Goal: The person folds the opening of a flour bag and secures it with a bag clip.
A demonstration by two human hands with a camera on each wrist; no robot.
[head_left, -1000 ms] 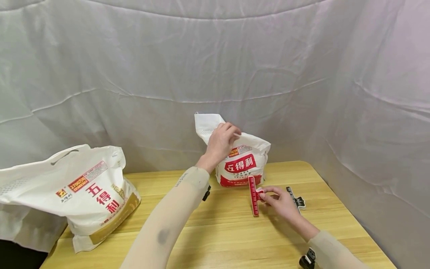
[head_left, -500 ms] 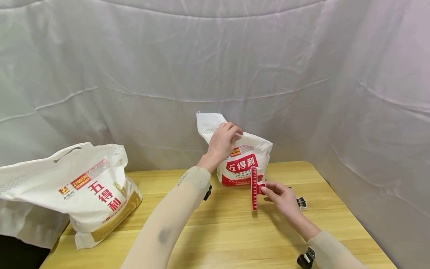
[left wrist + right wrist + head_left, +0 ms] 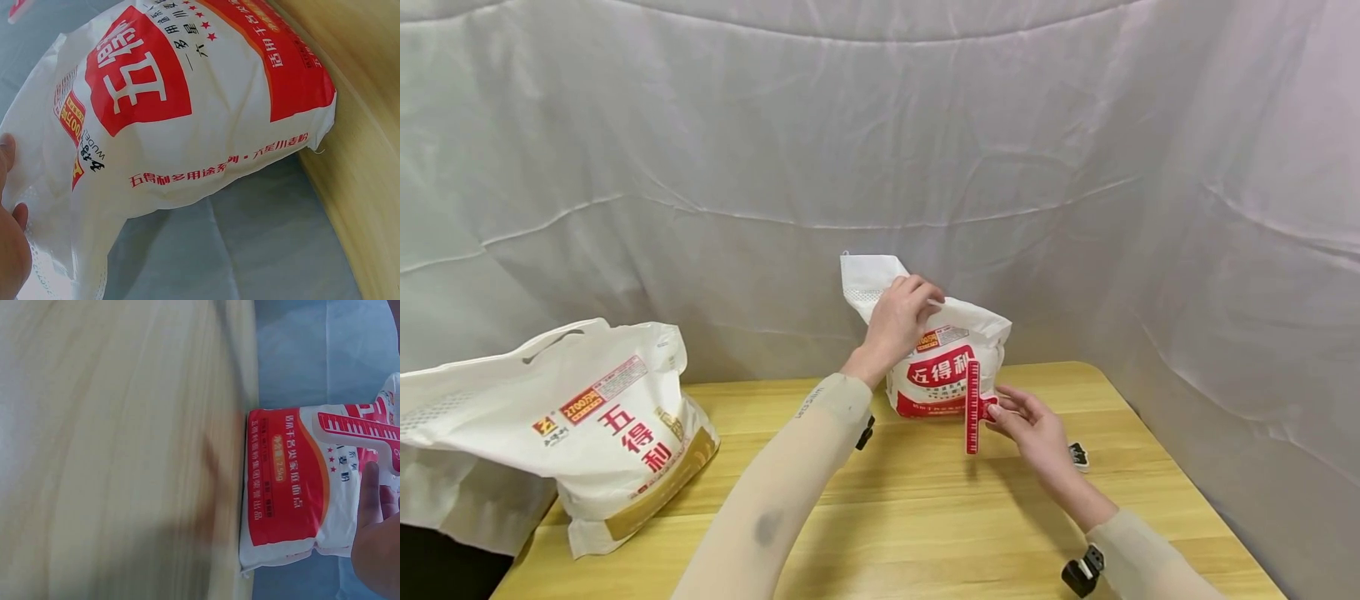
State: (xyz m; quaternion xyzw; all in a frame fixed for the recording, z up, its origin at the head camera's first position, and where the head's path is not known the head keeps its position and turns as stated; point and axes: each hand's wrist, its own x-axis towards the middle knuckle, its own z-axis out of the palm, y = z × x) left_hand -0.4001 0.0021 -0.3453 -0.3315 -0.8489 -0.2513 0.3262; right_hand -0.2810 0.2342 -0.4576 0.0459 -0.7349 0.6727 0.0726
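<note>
A white flour bag (image 3: 937,375) with red print stands at the back of the table, its top twisted and leaning left. My left hand (image 3: 901,321) grips the gathered neck of this bag; in the left wrist view the thumb and a fingertip (image 3: 7,150) press into the white plastic. With my right hand (image 3: 1033,429) I pinch the handle of a long red sealing clip (image 3: 972,408), held upright in front of the bag. The right wrist view shows the red clip (image 3: 359,428) overlapping the bag's printed front (image 3: 287,481).
A second, larger flour bag (image 3: 617,433) with a gold base stands on the left of the wooden table (image 3: 910,533). A black clip (image 3: 1078,457) lies behind my right wrist, partly hidden. Grey cloth (image 3: 775,167) hangs behind and along the right side.
My right hand has raised the red clip and brought it slightly right and closer to the bag, turning it more upright. The left hand keeps its hold on the bag's neck.
</note>
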